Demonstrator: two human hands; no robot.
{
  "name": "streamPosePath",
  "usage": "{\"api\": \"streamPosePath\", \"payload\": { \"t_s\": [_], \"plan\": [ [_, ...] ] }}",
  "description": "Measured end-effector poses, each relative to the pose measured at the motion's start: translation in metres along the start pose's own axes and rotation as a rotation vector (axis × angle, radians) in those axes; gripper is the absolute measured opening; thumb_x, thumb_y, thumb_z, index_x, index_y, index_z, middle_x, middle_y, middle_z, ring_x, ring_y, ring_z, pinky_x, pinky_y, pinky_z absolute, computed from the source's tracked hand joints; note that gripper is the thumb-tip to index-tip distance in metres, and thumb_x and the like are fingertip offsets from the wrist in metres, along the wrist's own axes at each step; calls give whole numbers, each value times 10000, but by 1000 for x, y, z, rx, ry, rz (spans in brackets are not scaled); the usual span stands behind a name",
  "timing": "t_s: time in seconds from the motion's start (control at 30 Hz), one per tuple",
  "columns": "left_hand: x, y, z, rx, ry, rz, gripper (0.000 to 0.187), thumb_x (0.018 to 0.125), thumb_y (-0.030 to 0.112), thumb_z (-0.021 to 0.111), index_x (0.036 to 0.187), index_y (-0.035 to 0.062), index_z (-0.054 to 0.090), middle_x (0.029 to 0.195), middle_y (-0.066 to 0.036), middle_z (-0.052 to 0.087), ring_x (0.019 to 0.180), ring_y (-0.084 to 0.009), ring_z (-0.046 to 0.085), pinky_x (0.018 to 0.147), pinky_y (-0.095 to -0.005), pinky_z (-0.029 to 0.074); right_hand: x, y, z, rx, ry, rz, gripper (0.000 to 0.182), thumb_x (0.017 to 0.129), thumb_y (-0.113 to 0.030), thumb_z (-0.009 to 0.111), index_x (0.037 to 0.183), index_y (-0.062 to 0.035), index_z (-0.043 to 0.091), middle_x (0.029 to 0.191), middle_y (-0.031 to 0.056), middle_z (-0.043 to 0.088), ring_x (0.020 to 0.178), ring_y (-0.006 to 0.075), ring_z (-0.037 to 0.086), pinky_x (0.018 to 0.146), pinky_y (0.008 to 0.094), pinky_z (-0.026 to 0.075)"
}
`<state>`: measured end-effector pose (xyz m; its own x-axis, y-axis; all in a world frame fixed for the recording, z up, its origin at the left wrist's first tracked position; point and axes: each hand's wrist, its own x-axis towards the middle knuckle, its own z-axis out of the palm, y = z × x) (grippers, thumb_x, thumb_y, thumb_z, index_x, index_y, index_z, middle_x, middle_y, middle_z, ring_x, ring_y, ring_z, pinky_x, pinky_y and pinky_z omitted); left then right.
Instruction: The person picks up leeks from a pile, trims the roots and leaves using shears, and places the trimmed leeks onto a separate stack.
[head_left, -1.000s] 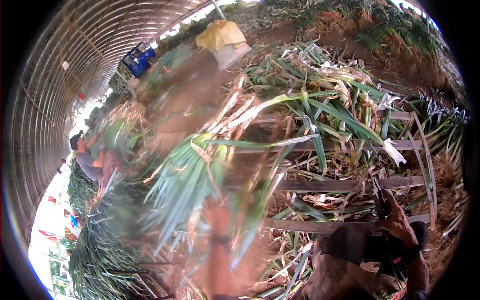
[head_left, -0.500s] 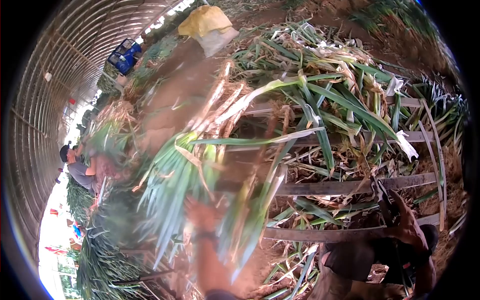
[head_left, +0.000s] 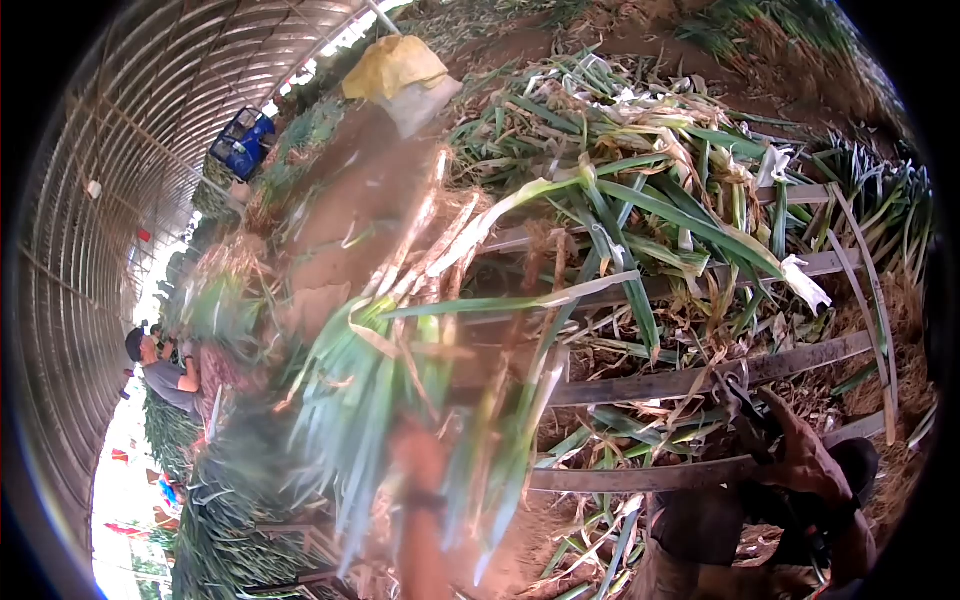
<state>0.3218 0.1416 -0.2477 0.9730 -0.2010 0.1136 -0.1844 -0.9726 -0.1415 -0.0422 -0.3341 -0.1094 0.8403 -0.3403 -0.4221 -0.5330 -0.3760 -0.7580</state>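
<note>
My left hand (head_left: 420,455) is blurred with motion at the bottom centre and grips a thick bundle of leeks (head_left: 400,340), whose green leaves fan down to the left and pale stalks point up and away. My right hand (head_left: 805,455) rests low at the bottom right on my knee. It is closed around a small dark tool (head_left: 745,400) that points up toward a grey wooden slat (head_left: 690,378). A big heap of leeks and dry leaves (head_left: 640,180) lies across the slats in front of me.
A wooden slatted frame (head_left: 850,262) holds the heap. A yellow and white sack (head_left: 400,72) sits on the soil beyond. Stacked leeks (head_left: 215,510) pile up at the lower left, where another person (head_left: 165,370) sits. A blue vehicle (head_left: 238,142) stands under the arched roof.
The bundle in my left hand has shifted slightly and blurs more. The view has tilted, so the sack and the other person appear lower and further left. My right hand stays put.
</note>
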Motion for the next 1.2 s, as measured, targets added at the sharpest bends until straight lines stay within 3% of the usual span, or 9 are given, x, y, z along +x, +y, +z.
{"api": "streamPosePath", "payload": {
  "t_s": [0.13, 0.3, 0.37, 0.57, 0.7, 0.77, 0.9, 1.07, 1.2],
  "plan": [
    [-26, 25, -1, -2, 60, 80, 678, 761, 118, 741, 1371, -21, 477, 1194, -280, 619, 1084, -429, 613, 953, -519, 476, 2, 14, 4, -74, 12, -133, 1156, 599, -178, 866, 1594, -81, 285, 1365, 239, 578, 1065, 350, 650, 842, 419, 552],
    [-65, 49, -22, -55, -62, 110, 639, 772, 102, 716, 1357, -26, 494, 1304, -314, 582, 1127, -459, 606, 955, -516, 492, 1, 12, 4, -73, 2, -134, 1156, 589, -188, 867, 1589, -86, 295, 1358, 250, 575, 1187, 397, 608, 988, 463, 507],
    [-88, 63, -38, -110, 142, 209, 655, 758, 110, 721, 1356, -46, 502, 1215, -307, 610, 1082, -463, 615, 918, -514, 506, 2, 10, 7, -35, -16, -136, 1156, 589, -200, 873, 1587, -92, 301, 1349, 250, 579, 1177, 395, 611, 985, 467, 513],
    [-143, 54, -30, -127, -64, 257, 722, 803, 298, 770, 1352, -90, 506, 1072, -285, 656, 953, -434, 660, 791, -507, 528, 5, 2, 8, -11, -91, -60, 1128, 611, -249, 877, 1568, -52, 315, 1415, 254, 545, 1283, 402, 558, 1072, 462, 464],
    [-102, 65, -121, -134, -682, 21, 816, 864, 555, 731, 1375, -50, 531, 930, -216, 727, 848, -356, 710, 745, -472, 542, 9, -1, 11, -30, -120, -61, 1122, 612, -287, 886, 1548, -11, 332, 1420, 268, 543, 1295, 424, 556, 1074, 462, 469],
    [-71, 43, -120, -168, -674, 26, 759, 851, 558, 743, 1336, -4, 588, 901, -184, 739, 848, -328, 717, 761, -439, 553, 10, 5, 14, -49, -109, -84, 1125, 602, -297, 894, 1542, -13, 345, 1394, 276, 552, 1270, 435, 568, 1049, 468, 485],
    [-1, 38, -114, -285, -89, 55, 702, 826, 407, 818, 1345, -1, 580, 1089, -205, 714, 988, -364, 699, 846, -441, 555, 9, 0, 14, -119, -50, -156, 1112, 598, -307, 897, 1535, -28, 366, 1349, 285, 567, 1209, 443, 591, 1010, 473, 499],
    [98, 47, -98, -461, 141, 180, 852, 852, 379, 797, 1491, -34, 413, 1416, -343, 517, 1267, -455, 560, 1081, -467, 460, 11, -3, 8, -129, -77, -91, 1111, 609, -359, 911, 1529, -33, 379, 1296, 269, 582, 1132, 432, 612, 970, 473, 504],
    [168, 55, -72, -390, 236, 198, 887, 895, 410, 743, 1525, -59, 330, 1435, -387, 476, 1313, -486, 515, 1127, -484, 410, 15, -22, 3, -49, -65, -52, 1108, 622, -371, 928, 1523, -24, 384, 1288, 263, 583, 1129, 412, 621, 948, 467, 518]
  ]
}}
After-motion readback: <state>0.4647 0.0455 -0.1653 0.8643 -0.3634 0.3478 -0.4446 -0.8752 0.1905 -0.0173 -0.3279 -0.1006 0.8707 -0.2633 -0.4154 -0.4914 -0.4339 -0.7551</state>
